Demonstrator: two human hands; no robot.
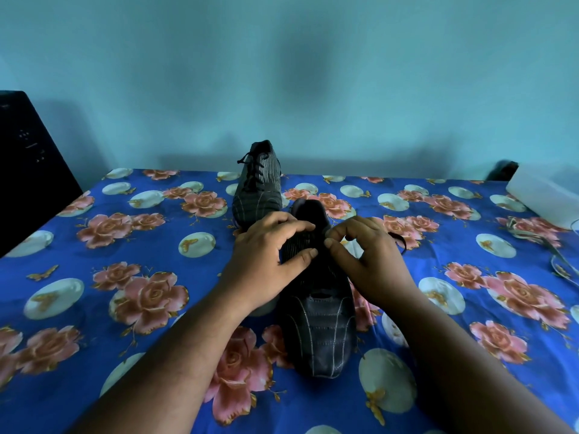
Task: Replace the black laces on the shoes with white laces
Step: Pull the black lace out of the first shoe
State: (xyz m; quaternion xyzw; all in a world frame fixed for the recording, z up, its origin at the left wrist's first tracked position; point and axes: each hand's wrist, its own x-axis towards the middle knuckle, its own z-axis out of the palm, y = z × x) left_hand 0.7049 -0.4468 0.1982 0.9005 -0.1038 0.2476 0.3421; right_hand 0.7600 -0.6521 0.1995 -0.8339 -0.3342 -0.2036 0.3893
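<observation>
A dark shoe with thin pale stripes [319, 333] lies on the flowered cloth in front of me, toe toward me. My left hand [266, 261] grips the shoe's upper from the left side. My right hand [366, 258] pinches the black lace [399, 241] at the eyelets, and a loop of that lace trails out to the right behind the fingers. A second matching shoe [258, 186] stands further back, still strung with a black lace. White laces [539, 242] lie loose on the cloth at the far right.
A blue cloth with pink roses [125, 277] covers the table. A black box [28, 170] stands at the far left. A white box [545, 195] sits at the far right by the teal wall.
</observation>
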